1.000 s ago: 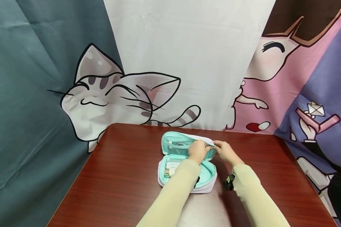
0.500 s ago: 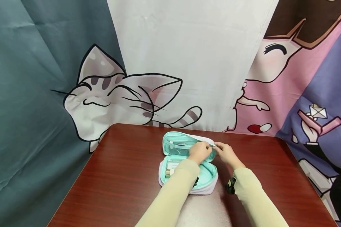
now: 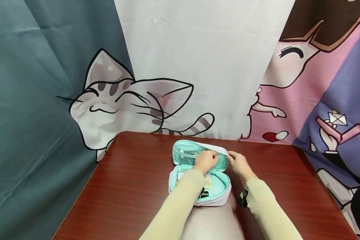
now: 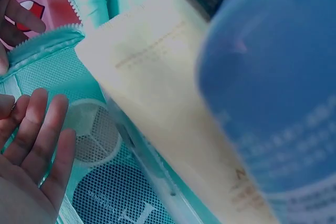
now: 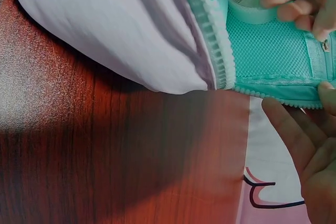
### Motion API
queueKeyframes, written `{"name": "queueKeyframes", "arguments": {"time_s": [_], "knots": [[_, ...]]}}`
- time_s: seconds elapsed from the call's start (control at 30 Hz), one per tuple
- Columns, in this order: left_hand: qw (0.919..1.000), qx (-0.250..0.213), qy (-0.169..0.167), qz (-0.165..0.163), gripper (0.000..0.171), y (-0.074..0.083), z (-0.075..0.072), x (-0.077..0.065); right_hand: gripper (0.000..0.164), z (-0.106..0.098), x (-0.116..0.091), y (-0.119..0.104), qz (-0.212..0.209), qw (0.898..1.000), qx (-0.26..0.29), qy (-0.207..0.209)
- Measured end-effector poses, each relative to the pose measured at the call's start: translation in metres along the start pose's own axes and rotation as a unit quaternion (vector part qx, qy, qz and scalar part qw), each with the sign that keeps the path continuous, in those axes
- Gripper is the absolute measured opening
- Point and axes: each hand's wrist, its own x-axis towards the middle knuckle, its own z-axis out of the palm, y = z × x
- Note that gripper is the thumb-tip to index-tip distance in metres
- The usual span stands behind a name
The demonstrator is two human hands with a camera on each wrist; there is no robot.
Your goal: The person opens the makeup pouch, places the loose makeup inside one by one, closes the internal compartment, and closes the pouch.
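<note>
A lavender zip-up toiletry case (image 3: 223,199) with a mint lining lies unfolded on the table, its lid raised at the back. My left hand (image 3: 205,161) is over the lid's mesh pocket (image 5: 273,51), thumb and fingertip pinching its small zipper pull (image 5: 325,45). On the lid's right edge, my right hand (image 3: 239,164) grips the rim between thumb and fingers. Behind the mesh sit a pale round container (image 4: 95,137) and a dark disc (image 4: 113,198) with a white letter. A cream-coloured tube (image 4: 152,77) and a blue bottle (image 4: 273,77) fill much of the left wrist view.
The case rests on a reddish-brown wooden table (image 3: 132,180), near its far edge. Behind the table hangs a printed cloth (image 3: 204,60) with a cartoon cat. A black wrist device (image 3: 243,198) is strapped at the right sleeve.
My left hand has shifted left along the mesh pocket, away from the right hand. More of the lower compartment's contents shows beside the left sleeve. My right hand stays at the lid's edge.
</note>
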Motion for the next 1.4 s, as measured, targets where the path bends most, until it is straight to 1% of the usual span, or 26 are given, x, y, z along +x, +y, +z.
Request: {"name": "queueKeyframes", "arguments": {"time_s": [0.13,0.23,0.27,0.37,0.53,0.73,0.9,1.1,1.3,1.4], "knots": [[1.0000,-0.001,-0.004,0.000,0.036,-0.002,-0.003,-0.003,0.027,-0.001,-0.001,0.001,0.008,1.000,0.013,-0.004],[1.0000,-0.004,-0.002,0.003,0.037,-0.004,-0.004,-0.004,0.028,-0.002,-0.003,0.002,-0.007,1.000,0.029,-0.005],[1.0000,-0.005,-0.002,0.004,0.038,-0.005,-0.004,-0.005,0.028,-0.003,-0.004,0.002,-0.018,0.999,0.034,-0.002],[1.0000,-0.007,-0.003,0.006,0.039,-0.007,-0.004,-0.007,0.031,-0.003,-0.005,0.003,-0.032,0.999,0.039,-0.002],[0.9998,-0.019,-0.001,0.009,0.040,-0.009,-0.007,-0.009,0.026,0.001,-0.001,0.004,-0.010,1.000,0.019,-0.008],[0.9995,-0.029,0.003,0.012,0.039,-0.014,-0.010,-0.011,0.025,0.001,0.000,0.004,-0.009,1.000,-0.012,-0.003],[0.9992,-0.037,0.001,0.014,0.040,-0.019,-0.013,-0.013,0.025,0.001,0.000,0.005,-0.016,1.000,-0.015,0.007],[0.9993,-0.037,-0.005,0.009,0.042,-0.024,-0.020,-0.015,0.025,0.002,0.001,0.006,-0.012,1.000,-0.010,0.001],[0.9994,-0.030,0.010,0.015,0.040,-0.029,-0.022,-0.016,0.026,0.001,0.001,0.005,-0.006,1.000,-0.015,-0.004],[0.9995,-0.024,0.019,0.010,0.038,-0.032,-0.024,-0.016,0.026,0.001,0.001,0.005,-0.009,1.000,-0.020,-0.004]]}}
